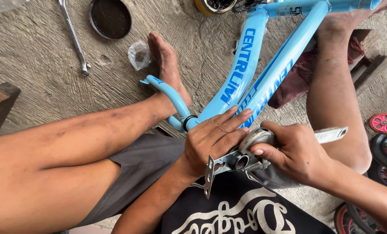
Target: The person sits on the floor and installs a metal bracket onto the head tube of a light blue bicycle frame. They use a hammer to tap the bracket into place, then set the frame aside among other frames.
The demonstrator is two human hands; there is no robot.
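While left hand steadies blue frame, right hand clamps metal bracket

Your left hand rests flat against the light blue painted metal bicycle frame, fingers spread over its lower tubes. Your right hand is wrapped around a silver metal crank arm, thumb pressing a rounded grey metal cup beside a perforated silver bracket. On the concrete floor lie a long chrome wrench, a round dark tin lid and a small clear plastic bag.
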